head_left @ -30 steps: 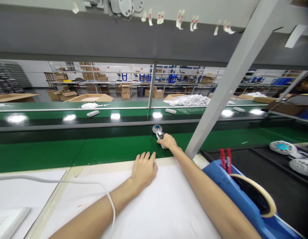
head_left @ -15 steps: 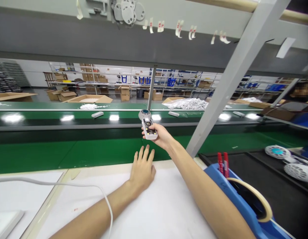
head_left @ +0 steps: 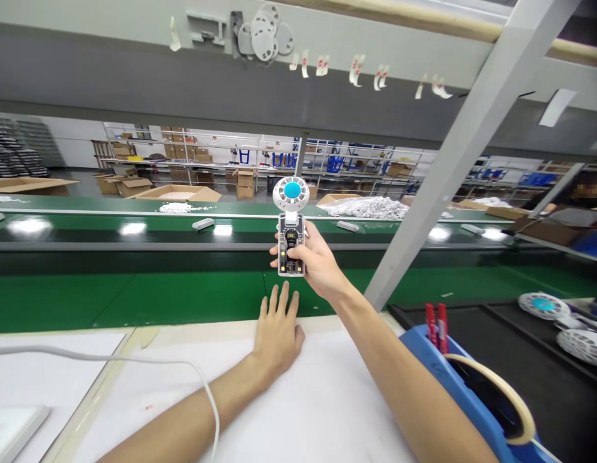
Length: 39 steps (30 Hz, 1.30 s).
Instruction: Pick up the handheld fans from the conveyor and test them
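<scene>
White sheeting covers the bench (head_left: 298,411) closest to the camera, with a pale cable (head_left: 134,361) looping over its left part and a blue tape dispenser (head_left: 472,386) carrying a roll of beige tape at the right edge, two red markers (head_left: 436,320) standing in its far end. On that sheet the left hand (head_left: 277,328) lies palm down, flat and holding nothing, its spread fingers reaching the bench's far edge. Just beyond and above it, the right hand (head_left: 317,260) is raised off the surface and closed around the clear handle of a small handheld fan (head_left: 291,231), held upright with its round white head and blue hub on top and the circuit board showing through the handle. Behind the fan runs a green conveyor belt (head_left: 134,296), and on a farther belt lie small white parts (head_left: 202,223). To the right, on a dark tray, rest more fan heads (head_left: 543,305).
</scene>
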### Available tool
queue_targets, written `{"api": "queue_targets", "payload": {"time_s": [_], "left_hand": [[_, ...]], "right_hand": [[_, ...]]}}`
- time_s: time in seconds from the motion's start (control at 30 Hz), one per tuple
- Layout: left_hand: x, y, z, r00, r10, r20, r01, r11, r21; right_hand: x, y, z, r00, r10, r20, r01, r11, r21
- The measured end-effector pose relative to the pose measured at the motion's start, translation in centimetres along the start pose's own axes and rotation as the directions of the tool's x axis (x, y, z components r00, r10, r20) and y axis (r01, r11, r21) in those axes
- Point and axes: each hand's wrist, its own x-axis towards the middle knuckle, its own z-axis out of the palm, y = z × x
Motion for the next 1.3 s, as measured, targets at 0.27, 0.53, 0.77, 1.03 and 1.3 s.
{"api": "queue_targets", "payload": {"time_s": [0.27,0.53,0.77,1.03,1.3], "left_hand": [[-0.1,0.2,-0.4,0.994,-0.051,0.096,0.050,0.999,0.015],[0.0,0.0,-0.1,0.999,0.007,0.033,-0.007,1.000,0.000],[-0.1,0.3,-0.3,0.988,-0.023,0.151,0.023,1.000,0.001],[-0.1,0.3,-0.4,0.999,-0.026,0.046,0.024,0.999,0.040],[-0.1,0.2,-0.1,0.994,0.013,0.105,-0.010,1.000,-0.024]], "right_hand": [[-0.7,-0.9,0.6,0.999,0.031,0.045,-0.029,0.999,-0.034],[-1.3,-2.0,1.5,0.999,-0.008,0.041,0.009,1.000,-0.021],[-1.6,-2.5,1.6,0.997,-0.051,0.060,0.052,0.999,-0.016],[-2.1,-3.5,2.0,0.994,-0.061,0.091,0.062,0.998,-0.016],[-2.3,-4.0,2.0,0.992,-0.090,0.089,0.094,0.995,-0.037]]}}
